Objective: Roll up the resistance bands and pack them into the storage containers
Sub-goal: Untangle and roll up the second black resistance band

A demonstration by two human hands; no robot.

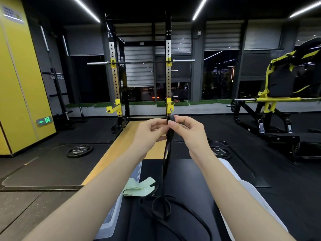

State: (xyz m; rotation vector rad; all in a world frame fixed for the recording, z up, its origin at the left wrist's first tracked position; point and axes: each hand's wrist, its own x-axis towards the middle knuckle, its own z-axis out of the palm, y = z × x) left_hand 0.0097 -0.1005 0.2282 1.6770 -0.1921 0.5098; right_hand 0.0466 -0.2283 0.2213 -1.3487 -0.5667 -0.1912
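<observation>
Head view: both hands (152,130) (188,129) pinching black resistance band (167,153), top end rolled

I see the black resistance band (167,154) with its top end wound into a small tight coil, the rest hanging down to loose loops on the dark bench. A pale green band (139,187) lies folded beside a clear storage container (111,218).

Green exit sign (44,120) at nine o'clock: running figure and left arrow. Lettering on the weight plate (79,150) is illegible.
</observation>
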